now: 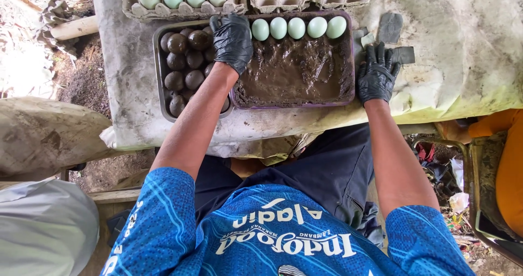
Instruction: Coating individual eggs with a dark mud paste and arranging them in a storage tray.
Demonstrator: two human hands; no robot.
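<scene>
Both my hands wear black gloves. My left hand [231, 39] lies palm down, fingers curled, over the seam between a metal tray [159, 74] of several dark mud-coated eggs [185, 63] and a purple-rimmed tray [294, 105] of wet brown mud [297, 69]. What is under its fingers is hidden. Several clean pale green eggs [297, 28] lie in a row along the mud tray's far side. My right hand [376, 74] rests with fingers spread at the mud tray's right edge, nothing in it.
Two grey egg cartons, the left [185, 9] and the right [305, 1], hold more pale eggs at the table's far side. A stained whitish cloth [463, 47] covers the table. Dark scraps [389, 28] lie beyond my right hand. An orange object [509, 167] stands at right, a grey sack [43, 134] at left.
</scene>
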